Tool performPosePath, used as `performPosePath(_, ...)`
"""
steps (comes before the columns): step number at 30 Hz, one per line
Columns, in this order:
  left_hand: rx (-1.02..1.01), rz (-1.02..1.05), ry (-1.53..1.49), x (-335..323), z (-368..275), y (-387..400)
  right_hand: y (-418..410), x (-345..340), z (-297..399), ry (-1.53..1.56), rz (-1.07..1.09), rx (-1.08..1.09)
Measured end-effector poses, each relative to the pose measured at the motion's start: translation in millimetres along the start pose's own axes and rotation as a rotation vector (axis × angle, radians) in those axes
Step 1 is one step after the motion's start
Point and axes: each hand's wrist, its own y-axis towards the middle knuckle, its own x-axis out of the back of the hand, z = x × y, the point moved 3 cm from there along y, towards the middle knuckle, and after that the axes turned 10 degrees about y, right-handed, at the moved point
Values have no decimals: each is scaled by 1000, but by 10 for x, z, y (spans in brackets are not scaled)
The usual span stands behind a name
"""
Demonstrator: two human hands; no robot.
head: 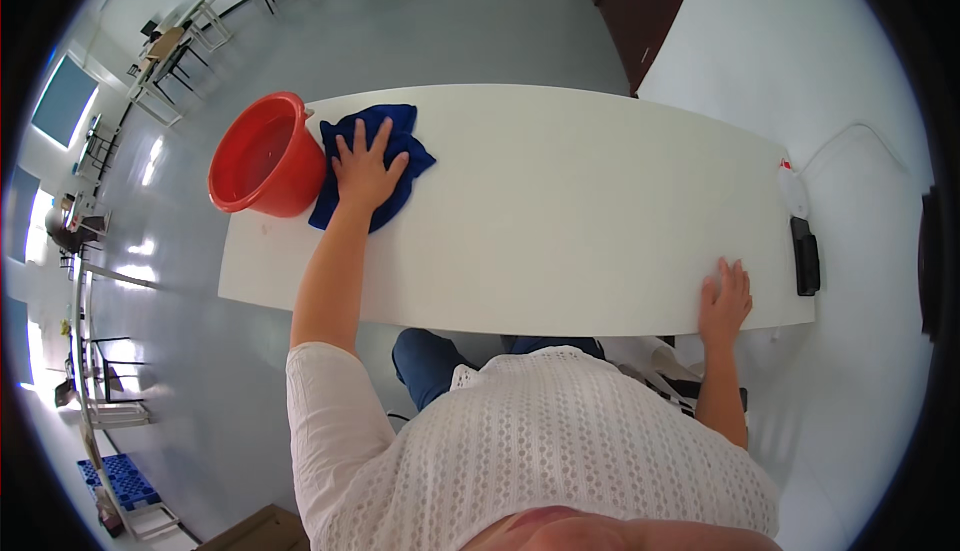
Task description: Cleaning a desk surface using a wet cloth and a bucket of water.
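Observation:
My left hand [367,170] lies flat on a dark blue cloth [330,202], its fingers spread over the fabric. The cloth is laid out unevenly on a white table [540,198], with folds and loose corners around the hand. Right beside it, at the table's left end, stands a red plastic bucket [304,183]; what looks like water shows inside. My right hand [724,299] rests on the tabletop by the near edge toward the right, holding nothing, with its fingers slightly apart.
At the table's right end lie a black rectangular device [805,257] and a white power strip [793,191] with a cable running to the wall [847,236]. A dark cabinet [637,10] stands beyond the table. Far left are desks and chairs [109,371].

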Motion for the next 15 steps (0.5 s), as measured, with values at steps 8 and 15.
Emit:
performPosePath(8, 125, 172, 38, 7, 17, 462, -44, 13, -8, 5, 9, -13)
performPosePath(15, -115, 14, -63, -34, -621, 409, -38, 17, 5, 42, 10, 23)
